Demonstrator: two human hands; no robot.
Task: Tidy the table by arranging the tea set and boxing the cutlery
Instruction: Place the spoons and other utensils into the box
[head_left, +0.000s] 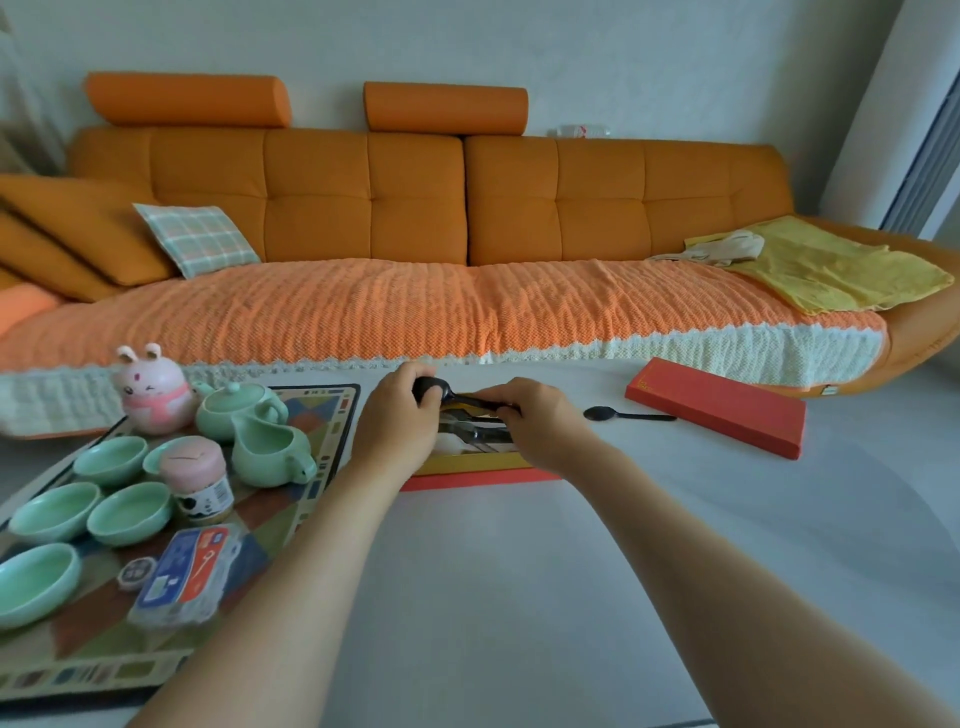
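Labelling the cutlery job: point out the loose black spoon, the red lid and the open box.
loose black spoon (597, 413): head view, its bowl.
red lid (719, 409): head view, middle of top face.
open box (483, 462): head view, its near yellow rim.

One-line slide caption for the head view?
Left hand and right hand hold a black spoon over the open cutlery box; second spoon lies nearby.

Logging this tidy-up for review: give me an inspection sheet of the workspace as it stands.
Surface: white table, patterned mat at left.
Job's things: green teapot, pitcher and cups on mat; open cutlery box; red lid aside; loose black spoon on table.
Clutter: pink bunny figure, pink-lidded jar, packet on mat.
Grippers: left hand and right hand hold a second spoon over the box.
Cables: nothing seen.
Surroundings: orange sofa, plaid cushion, yellow cloth.
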